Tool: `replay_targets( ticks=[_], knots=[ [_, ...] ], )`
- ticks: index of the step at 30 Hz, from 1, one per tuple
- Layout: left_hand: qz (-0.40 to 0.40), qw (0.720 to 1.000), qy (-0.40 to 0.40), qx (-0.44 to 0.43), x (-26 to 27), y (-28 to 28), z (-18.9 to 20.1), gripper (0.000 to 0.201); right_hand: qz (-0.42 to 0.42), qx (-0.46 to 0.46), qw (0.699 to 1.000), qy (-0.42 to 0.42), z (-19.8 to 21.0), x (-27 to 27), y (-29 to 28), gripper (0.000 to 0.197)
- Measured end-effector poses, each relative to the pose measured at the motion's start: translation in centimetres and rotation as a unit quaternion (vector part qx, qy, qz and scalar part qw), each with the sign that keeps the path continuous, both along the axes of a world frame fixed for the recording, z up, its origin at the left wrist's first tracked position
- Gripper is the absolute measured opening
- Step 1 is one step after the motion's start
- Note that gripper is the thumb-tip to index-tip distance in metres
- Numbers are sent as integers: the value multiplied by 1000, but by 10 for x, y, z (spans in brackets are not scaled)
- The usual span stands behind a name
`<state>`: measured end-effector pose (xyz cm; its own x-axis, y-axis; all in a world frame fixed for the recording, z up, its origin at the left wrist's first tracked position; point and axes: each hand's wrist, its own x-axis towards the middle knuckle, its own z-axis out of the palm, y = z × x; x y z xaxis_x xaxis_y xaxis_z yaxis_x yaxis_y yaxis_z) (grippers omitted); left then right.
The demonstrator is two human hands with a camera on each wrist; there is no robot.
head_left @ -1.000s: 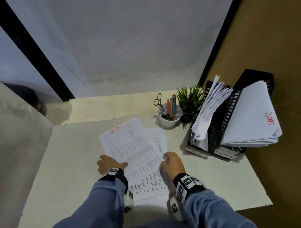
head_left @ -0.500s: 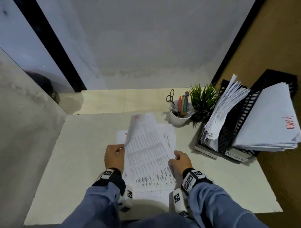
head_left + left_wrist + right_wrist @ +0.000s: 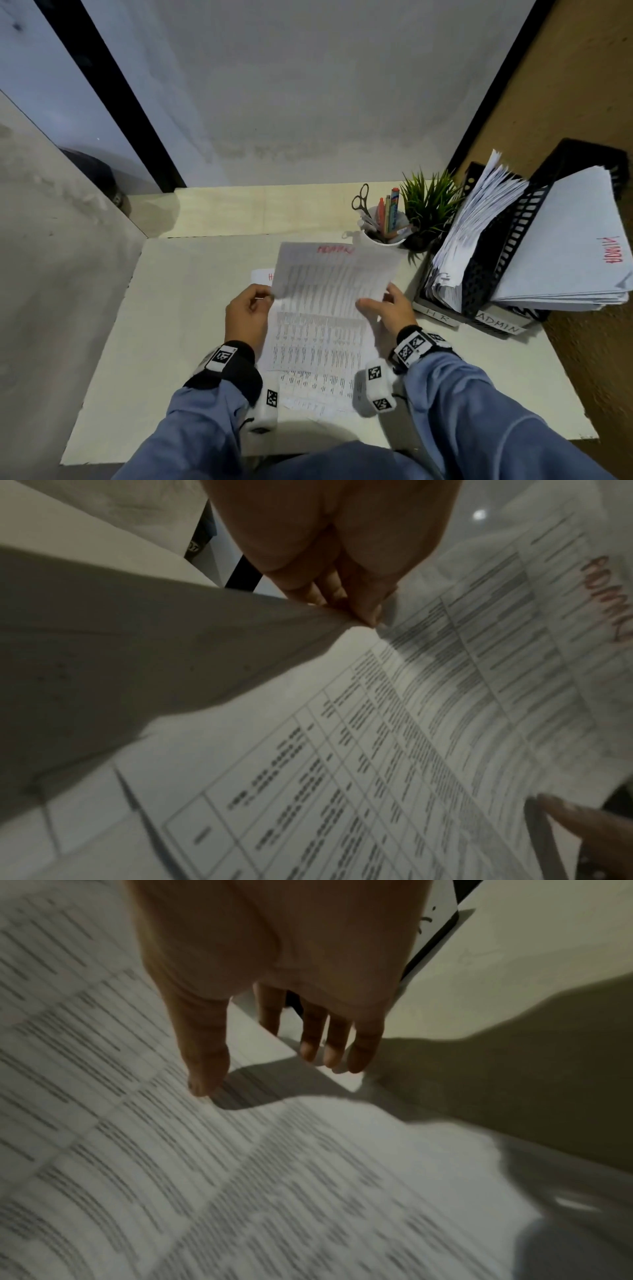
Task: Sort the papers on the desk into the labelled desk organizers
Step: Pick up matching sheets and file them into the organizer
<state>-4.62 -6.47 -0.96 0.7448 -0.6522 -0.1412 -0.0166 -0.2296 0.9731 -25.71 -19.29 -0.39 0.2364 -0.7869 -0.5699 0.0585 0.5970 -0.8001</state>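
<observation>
Pinching the ADMIN sheet (image 3: 337, 274) at nine o'clock, my left hand (image 3: 247, 317) grips. My right hand (image 3: 388, 310), fingers relaxed, hides its three o'clock edge. Print is blurred.

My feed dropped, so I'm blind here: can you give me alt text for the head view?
Left hand pinches the lifted ADMIN-marked sheet by its left edge above the desk papers, while the right hand reaches for its right edge. Black organizers labelled HR and ADMIN, both holding papers, stand at right.
</observation>
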Motion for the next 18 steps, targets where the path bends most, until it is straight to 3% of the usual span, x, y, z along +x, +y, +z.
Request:
replay_targets(
  ticks=[3,4,6,7,12,15,18],
  knots=[
    [-27,1000,-5,-3,-4,-2,11,22,-33,-6,999,-40,-1,10,-7,58],
    [-23,1000,-3,-9,-5,-3,13,19,-48,-11,998,-50,5,12,-7,51],
    [18,1000,6,-16,-2,-4,11,16,-54,-29,998,-34,14,11,-12,16],
    [46,999,7,-11,1,-4,8,15,-47,-37,998,-12,18,9,-14,14],
    [150,988,42,3,17,-2,-15,20,-11,1,994,108,-9,-21,-24,20],
    [154,987,36,37,22,-1,-22,15,-15,33,995,92,-30,-33,-25,33],
    [153,986,7,71,21,0,-16,18,-12,-26,998,59,-35,-34,-10,43]
  ],
)
